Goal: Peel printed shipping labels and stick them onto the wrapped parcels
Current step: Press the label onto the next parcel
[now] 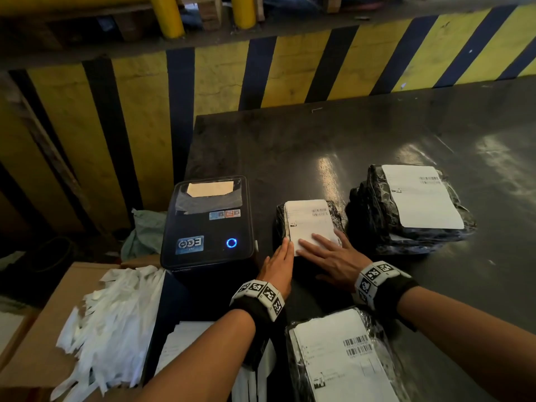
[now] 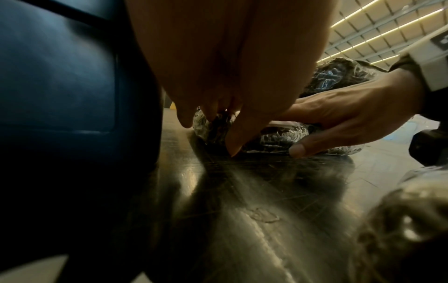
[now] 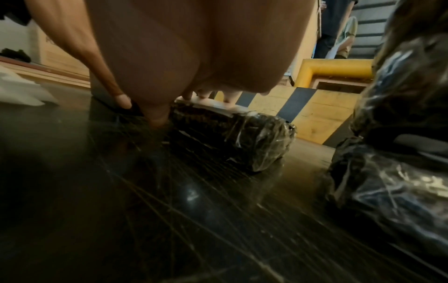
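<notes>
A small parcel (image 1: pixel 336 211) in black plastic wrap lies on the dark table (image 1: pixel 290 146) beside the printer, with a white shipping label (image 1: pixel 307 220) on top. My right hand (image 1: pixel 327 253) lies flat on the label's near half, fingers spread and straight. My left hand (image 1: pixel 280 259) rests with straight fingers against the parcel's near left edge. In the left wrist view the left hand (image 2: pixel 218 118) touches the parcel's (image 2: pixel 274 137) side. In the right wrist view the fingertips (image 3: pixel 206 99) press the label on the parcel (image 3: pixel 232 137).
A dark label printer (image 1: pixel 207 224) stands left of the parcel. Labelled black parcels sit at the right (image 1: pixel 412 207) and near me (image 1: pixel 345 358). A cardboard box (image 1: pixel 43 329) with white backing strips (image 1: pixel 113 314) sits at lower left. A yellow-black striped barrier (image 1: pixel 261 74) runs behind.
</notes>
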`<state>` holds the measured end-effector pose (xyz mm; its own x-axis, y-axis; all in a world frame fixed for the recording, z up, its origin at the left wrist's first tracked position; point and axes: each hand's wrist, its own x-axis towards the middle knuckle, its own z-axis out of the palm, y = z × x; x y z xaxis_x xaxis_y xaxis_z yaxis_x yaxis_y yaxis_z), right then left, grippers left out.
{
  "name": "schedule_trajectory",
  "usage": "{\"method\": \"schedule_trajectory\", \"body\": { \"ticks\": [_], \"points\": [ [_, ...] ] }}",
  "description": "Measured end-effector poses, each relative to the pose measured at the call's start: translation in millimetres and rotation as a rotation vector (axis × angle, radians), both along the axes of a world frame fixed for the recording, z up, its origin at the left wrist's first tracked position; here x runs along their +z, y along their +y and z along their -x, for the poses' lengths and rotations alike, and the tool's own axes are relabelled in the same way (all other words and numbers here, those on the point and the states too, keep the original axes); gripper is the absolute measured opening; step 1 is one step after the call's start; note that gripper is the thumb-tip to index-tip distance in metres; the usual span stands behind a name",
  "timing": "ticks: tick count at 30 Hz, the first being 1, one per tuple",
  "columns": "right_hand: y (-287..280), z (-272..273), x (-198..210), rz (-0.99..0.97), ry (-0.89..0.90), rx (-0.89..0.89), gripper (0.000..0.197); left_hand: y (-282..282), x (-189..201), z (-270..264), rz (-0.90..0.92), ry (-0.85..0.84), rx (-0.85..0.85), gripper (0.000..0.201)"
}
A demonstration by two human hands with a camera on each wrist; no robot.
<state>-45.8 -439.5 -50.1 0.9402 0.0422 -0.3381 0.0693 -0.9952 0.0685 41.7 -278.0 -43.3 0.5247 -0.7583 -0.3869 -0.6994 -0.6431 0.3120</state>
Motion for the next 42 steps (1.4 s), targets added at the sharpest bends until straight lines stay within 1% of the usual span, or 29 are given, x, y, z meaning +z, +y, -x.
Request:
{"method": "schedule_trajectory", "body": {
  "ticks": [3,4,5,6,8,9,11,12,13,14,16,18,20,22,23,25,26,27,28,29,30,31,33,35,37,39,40,41,42],
  "points": [
    [-9,4,-1,-0.028,-0.034,0.004,0.071,0,-1,0,-0.002,0.002,0.000,0.088],
    [-12,6,1,-0.003,-0.051,0.036,0.072,1,-1,0,-0.004,0.003,-0.002,0.089],
    [-15,10,1,0.031,-0.022,0.044,0.073,1,-1,0,-0.006,0.003,-0.002,0.089],
    [-17,16,0,0.047,0.022,0.004,0.072,0,0,0,-0.007,0.003,-0.001,0.090],
    [-26,24,0,0.072,-0.006,-0.026,0.067,0,0,0,-0.002,-0.001,0.003,0.090],
    [-31,28,-1,0.061,-0.060,-0.032,0.066,1,1,1,0.004,-0.003,0.005,0.089],
    [-36,39,1,0.030,-0.091,-0.055,0.066,2,1,2,0.016,0.002,0.012,0.086],
    [-37,43,2,-0.015,-0.051,-0.116,0.064,4,1,4,0.024,0.003,0.020,0.085],
    [-37,46,2,0.003,-0.016,-0.161,0.063,5,0,5,0.031,0.006,0.031,0.084],
    [-36,47,3,0.012,-0.033,-0.168,0.063,7,-1,6,0.032,0.018,0.047,0.083],
    [-31,47,7,-0.054,-0.062,-0.145,0.063,11,-1,9,0.001,0.056,0.078,0.081],
    [-28,44,13,-0.214,-0.088,-0.208,0.061,17,-4,12,-0.050,0.078,0.095,0.077],
    [-27,32,16,-0.351,-0.222,-0.306,0.059,21,-11,14,-0.096,0.086,0.094,0.076],
    [-27,12,27,-0.433,-0.267,-0.469,0.057,23,-19,16,-0.148,0.083,0.086,0.076],
    [-27,2,30,-0.465,-0.245,-0.563,0.058,23,-22,16,-0.175,0.076,0.080,0.076],
    [-26,-16,37,-0.496,-0.148,-0.731,0.068,24,-26,17,-0.213,0.049,0.057,0.076],
    [-28,-23,37,-0.517,-0.095,-0.810,0.080,24,-27,17,-0.224,0.034,0.044,0.076],
    [-31,-29,33,-0.567,-0.056,-0.883,0.101,24,-29,18,-0.230,0.023,0.036,0.077],
    [-31,-33,31,-0.623,-0.028,-0.942,0.128,25,-30,18,-0.233,0.014,0.034,0.078],
    [-34,-37,22,-0.693,-0.038,-0.993,0.148,25,-32,18,-0.234,0.004,0.031,0.079],
    [-35,-40,19,-0.755,-0.041,-1.012,0.151,26,-34,18,-0.234,-0.005,0.027,0.079],
    [-32,-40,22,-0.779,-0.035,-1.028,0.138,27,-36,18,-0.236,-0.015,0.022,0.080],
    [-31,-40,26,-0.798,-0.032,-1.063,0.104,27,-39,19,-0.240,-0.024,0.014,0.081],
    [-32,-39,32,-0.848,-0.025,-1.044,0.087,28,-41,19,-0.247,-0.021,0.009,0.081],
    [-32,-42,32,-0.872,-0.028,-1.043,0.077,28,-42,19,-0.251,-0.027,0.005,0.082],
    [-33,-43,28,-0.888,-0.010,-1.078,0.072,28,-43,19,-0.248,-0.031,-0.001,0.082],
    [-34,-45,27,-0.915,-0.004,-1.080,0.074,28,-43,19,-0.246,-0.033,-0.003,0.082],
    [-33,-46,27,-0.935,-0.012,-1.085,0.084,28,-44,19,-0.244,-0.035,-0.004,0.082],
    [-34,-46,24,-0.947,-0.032,-1.080,0.103,28,-44,19,-0.243,-0.035,-0.004,0.082]
  ]
}}
